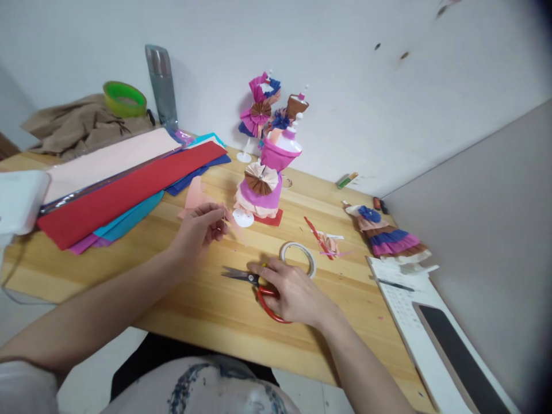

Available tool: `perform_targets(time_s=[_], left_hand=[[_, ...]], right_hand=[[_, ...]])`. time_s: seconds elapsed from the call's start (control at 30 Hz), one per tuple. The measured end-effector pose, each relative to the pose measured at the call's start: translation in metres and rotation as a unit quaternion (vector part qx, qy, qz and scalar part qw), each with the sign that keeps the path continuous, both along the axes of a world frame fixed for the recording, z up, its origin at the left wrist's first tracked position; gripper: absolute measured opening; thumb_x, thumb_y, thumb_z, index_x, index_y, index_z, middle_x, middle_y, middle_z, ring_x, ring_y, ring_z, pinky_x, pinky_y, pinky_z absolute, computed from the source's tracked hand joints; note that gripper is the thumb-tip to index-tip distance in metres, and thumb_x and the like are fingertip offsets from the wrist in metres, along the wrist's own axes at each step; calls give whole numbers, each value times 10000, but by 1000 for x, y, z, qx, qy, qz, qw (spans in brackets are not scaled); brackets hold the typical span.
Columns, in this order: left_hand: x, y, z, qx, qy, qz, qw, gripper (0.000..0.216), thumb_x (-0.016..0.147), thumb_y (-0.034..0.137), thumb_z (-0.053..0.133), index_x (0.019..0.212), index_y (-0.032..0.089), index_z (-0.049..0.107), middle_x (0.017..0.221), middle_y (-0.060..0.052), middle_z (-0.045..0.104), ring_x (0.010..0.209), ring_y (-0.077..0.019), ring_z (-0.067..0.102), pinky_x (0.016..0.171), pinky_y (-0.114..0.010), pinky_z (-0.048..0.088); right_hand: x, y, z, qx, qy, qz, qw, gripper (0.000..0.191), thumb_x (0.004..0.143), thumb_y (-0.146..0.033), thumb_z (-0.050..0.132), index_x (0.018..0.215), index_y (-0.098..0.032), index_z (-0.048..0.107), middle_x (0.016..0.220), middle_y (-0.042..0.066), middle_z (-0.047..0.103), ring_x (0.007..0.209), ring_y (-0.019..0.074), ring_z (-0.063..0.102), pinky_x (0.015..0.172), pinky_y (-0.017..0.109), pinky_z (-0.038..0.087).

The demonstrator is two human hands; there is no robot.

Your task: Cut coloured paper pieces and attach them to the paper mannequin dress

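Observation:
My left hand pinches a thin piece of peach crepe paper between thumb and fingers, above the table. Another peach paper piece lies just behind that hand. My right hand is closed around the red-handled scissors, whose slightly parted blades point left, low over the tabletop. Beside the right hand's fingers is a roll of white tape, partly covered by them. Beyond both hands stands a small dress form in pink and purple paper, with a cream-and-brown pleated rosette.
Folded crepe paper sheets lie at left, near a bottle and a green tape roll. More dressed forms stand by the wall. Paper scraps, a layered paper dress and a phone on white paper are at right.

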State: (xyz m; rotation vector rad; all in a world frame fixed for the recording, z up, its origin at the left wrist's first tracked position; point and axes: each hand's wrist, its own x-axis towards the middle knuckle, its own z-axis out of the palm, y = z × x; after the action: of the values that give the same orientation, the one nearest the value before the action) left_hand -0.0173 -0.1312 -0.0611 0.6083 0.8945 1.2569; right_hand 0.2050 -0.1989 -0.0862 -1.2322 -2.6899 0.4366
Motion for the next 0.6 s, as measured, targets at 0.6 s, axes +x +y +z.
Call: perform_targets(time_s=[0.6], left_hand=[[16,-27,-6,263,284,9,922,107,746,178,677,643,187,702,626,6,668,603,-120,562,598,-234,434]], right_hand=[[-66,29,19,-166,491,-260,815,244,675,-406,744,693,-170,687,564,-7,599,497,103,484,466,225,393]])
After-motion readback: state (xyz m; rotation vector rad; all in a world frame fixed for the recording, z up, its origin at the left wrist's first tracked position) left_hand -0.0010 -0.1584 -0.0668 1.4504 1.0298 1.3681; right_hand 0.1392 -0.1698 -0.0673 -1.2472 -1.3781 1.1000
